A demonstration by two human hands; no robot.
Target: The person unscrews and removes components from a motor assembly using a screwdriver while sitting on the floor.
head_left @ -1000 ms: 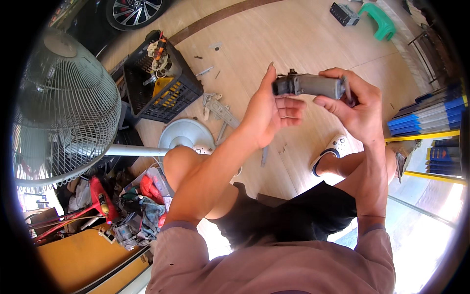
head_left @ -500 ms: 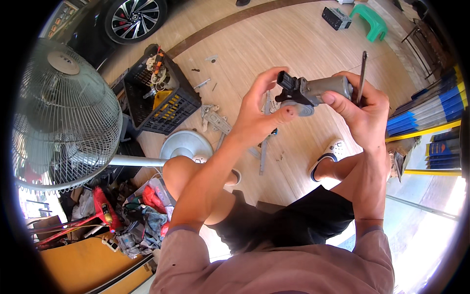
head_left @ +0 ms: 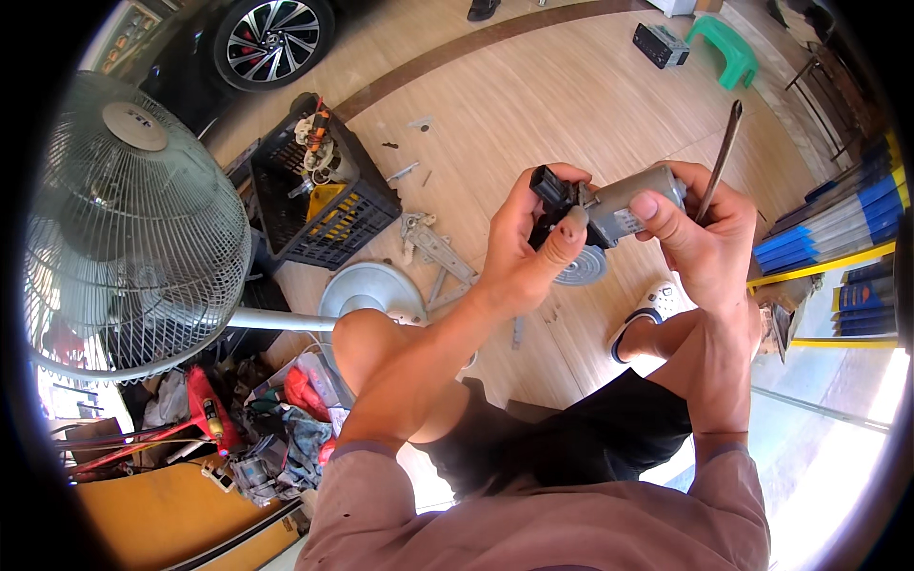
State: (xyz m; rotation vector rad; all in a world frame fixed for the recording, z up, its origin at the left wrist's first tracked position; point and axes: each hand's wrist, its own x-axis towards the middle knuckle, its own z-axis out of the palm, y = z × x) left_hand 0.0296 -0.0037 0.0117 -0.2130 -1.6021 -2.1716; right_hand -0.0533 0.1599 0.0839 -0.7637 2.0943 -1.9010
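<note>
Both hands hold up a small electric motor [head_left: 619,211] with a silver metal can, a black connector at its left end and a round grey disc-shaped gear housing below. My left hand [head_left: 528,243] grips the black connector end, thumb across the front. Around the can's right end are the thumb and fingers of my right hand [head_left: 700,224]. A screwdriver [head_left: 724,157] is also tucked in the right hand, its shaft slanting up and its tip free in the air. Its handle is hidden by the hand. The tip touches nothing.
At left stands a pedestal fan [head_left: 133,228] beside a black plastic crate [head_left: 328,228] of parts. A metal bracket mechanism [head_left: 438,252] lies on the floor. Far right are a green stool [head_left: 728,48] and a car stereo unit [head_left: 660,46]; a rack of blue packets [head_left: 828,228] stands at right.
The motor has come lower and turned, so the round grey housing now shows more from below. The screwdriver leans further right. Both hands keep their hold.
</note>
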